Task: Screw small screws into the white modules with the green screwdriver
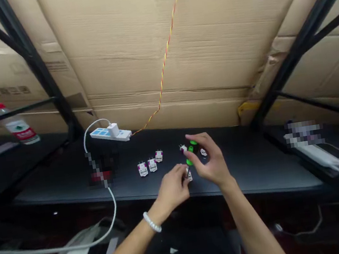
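Observation:
My right hand (211,161) is closed around a green and black screwdriver (190,153), with the thumb and fingers on its handle. The shaft slants down toward a small white plug (190,176) near the desk's front edge. That plug is pinched in the fingers of my left hand (172,186), which partly cover it; whether the tip sits in a screw I cannot tell. Left of my hands, several white-and-purple two-pin plugs (152,164) lie on the black desk. Behind the screwdriver is another such plug (182,148), and a white piece (203,152) shows beside my right fingers.
A white power strip (98,133) with an adapter (113,130) lies at the back, its twisted cord running up the cardboard wall (121,58). A white cable (113,201) hangs over the front edge. Black metal posts (30,58) frame both sides; a bottle (20,129) stands left.

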Available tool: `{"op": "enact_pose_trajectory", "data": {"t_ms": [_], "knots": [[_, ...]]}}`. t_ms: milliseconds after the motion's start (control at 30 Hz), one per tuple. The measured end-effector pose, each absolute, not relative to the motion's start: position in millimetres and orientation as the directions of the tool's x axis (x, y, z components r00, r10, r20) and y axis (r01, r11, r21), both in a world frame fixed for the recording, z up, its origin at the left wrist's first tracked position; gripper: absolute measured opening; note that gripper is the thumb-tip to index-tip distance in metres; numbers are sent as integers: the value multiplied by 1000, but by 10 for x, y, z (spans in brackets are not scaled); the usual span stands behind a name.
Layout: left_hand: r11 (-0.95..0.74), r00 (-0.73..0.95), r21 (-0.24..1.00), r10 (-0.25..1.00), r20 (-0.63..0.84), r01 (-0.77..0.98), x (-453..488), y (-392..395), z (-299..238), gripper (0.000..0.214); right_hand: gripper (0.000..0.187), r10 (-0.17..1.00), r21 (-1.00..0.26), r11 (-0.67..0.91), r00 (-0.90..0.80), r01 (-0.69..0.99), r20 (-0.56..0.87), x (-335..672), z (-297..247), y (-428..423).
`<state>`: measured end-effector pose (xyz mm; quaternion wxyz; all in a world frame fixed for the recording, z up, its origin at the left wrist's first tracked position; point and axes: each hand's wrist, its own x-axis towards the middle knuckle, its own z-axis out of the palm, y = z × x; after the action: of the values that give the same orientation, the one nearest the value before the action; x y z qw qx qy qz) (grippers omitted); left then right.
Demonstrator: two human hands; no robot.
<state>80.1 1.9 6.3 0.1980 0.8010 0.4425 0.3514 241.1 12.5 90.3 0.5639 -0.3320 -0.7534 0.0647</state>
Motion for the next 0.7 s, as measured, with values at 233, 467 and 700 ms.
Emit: {"op": "enact_pose_trajectory", "data": {"t_ms": [233,467,700], "knots": [[-550,376,618,835,401,562,800,24,38,18,40,546,-436,803,-209,406,811,2452,971,56],[-563,384,598,827,412,571,794,19,37,18,23,578,-492,747,-71,446,813,2385,937,85],[-567,390,567,823,413,597,798,28,47,20,33,543,-472,772,-57,426,838,2339,903,76]]}}
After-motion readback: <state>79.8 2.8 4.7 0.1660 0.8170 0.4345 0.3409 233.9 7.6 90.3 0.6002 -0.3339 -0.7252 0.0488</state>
